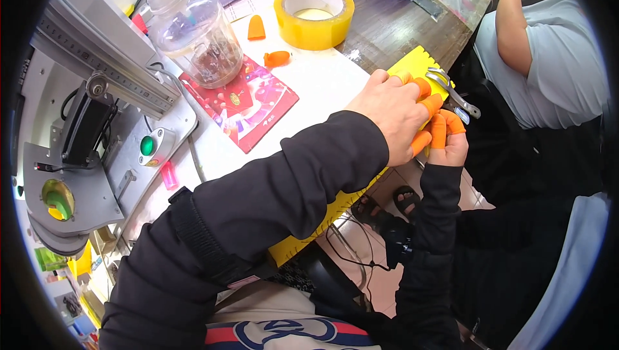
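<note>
My left hand [393, 108] reaches across to the table's right edge, its fingers bent and closed. Close against it, my right hand [449, 145] has its fingers curled in a pinch. Orange finger cots cover several fingertips on both hands. What lies between the fingers is hidden. Under and beside the hands runs a long yellow strip [411, 65] along the table edge, with short dark wires sticking out of its lower part. Just beyond my fingers, a small pair of pliers [456, 94] with grey handles rests at the strip's far end.
On the white-covered table [322, 86] stand a roll of yellow tape [346, 24], a clear jar [203, 47] on a red booklet [264, 115], and two loose orange finger cots [256, 28]. A grey machine with a green button [147, 145] is at left. A co-worker [541, 60] sits at right.
</note>
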### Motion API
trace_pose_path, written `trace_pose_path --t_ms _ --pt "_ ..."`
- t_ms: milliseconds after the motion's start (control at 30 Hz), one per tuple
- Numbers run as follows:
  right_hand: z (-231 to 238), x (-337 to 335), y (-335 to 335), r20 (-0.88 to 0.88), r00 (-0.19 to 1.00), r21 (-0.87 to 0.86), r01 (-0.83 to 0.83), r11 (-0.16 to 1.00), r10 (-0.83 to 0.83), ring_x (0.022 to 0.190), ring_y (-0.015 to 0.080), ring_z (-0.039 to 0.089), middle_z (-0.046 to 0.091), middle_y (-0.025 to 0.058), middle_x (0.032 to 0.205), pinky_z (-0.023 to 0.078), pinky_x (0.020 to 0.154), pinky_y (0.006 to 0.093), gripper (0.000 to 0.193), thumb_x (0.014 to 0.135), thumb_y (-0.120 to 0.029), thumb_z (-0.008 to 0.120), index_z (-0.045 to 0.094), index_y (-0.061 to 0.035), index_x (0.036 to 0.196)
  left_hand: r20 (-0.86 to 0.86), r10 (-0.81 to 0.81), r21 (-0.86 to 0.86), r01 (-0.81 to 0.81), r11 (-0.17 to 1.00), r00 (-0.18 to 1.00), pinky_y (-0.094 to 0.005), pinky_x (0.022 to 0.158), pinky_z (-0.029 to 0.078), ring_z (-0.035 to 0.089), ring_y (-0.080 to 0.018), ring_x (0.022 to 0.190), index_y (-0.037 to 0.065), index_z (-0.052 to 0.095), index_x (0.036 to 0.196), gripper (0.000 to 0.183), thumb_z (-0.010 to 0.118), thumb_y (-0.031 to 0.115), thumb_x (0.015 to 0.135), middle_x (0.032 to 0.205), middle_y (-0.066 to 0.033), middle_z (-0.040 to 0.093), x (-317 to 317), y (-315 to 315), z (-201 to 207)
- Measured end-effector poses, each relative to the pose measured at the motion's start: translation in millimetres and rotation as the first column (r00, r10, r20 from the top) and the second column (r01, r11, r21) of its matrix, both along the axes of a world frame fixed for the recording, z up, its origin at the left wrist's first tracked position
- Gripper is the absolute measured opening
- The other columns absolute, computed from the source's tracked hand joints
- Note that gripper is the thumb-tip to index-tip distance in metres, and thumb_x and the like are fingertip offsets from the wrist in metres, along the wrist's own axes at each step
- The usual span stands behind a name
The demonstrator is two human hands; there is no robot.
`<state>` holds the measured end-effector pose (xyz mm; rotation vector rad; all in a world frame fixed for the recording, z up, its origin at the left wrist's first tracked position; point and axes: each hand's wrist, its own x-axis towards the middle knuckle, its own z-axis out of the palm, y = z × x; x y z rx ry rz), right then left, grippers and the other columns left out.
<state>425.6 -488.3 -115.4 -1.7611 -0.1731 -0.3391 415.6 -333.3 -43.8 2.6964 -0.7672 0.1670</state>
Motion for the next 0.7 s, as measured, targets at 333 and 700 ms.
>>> trace_pose_path --t_ms 333,700 --pt "6.7 -2.9 1.4 0.231 0.972 -0.47 0.156 0.869 -0.049 0.063 0.0285 0.057 0.057 0.014 0.071 0.044 0.056 0.0311 0.012 0.078 -0.01 0.051 0.055 -0.0043 0.087 -0.079 -0.003 0.143 0.015 0.99 0.997 -0.0342 0.073 0.031 0.049 -0.0209 0.081 0.014 0.054 0.105 0.034 0.05 0.027 0.074 0.097 -0.01 0.05 -1.7 -1.1 7.3" --pt "10.6 -26.2 -11.3 0.101 0.985 -0.576 0.175 0.798 -0.143 0.073 0.0315 0.056 0.059 0.0157 0.079 0.043 0.064 0.0351 0.022 0.079 -0.022 0.051 0.056 -0.0055 0.092 0.063 0.078 -0.229 -0.062 0.971 0.995 -0.0372 0.079 0.032 0.044 -0.0285 0.092 0.007 0.04 0.116 0.05 0.051 0.032 0.074 0.115 -0.0137 0.04 -30.3 23.5 2.2"
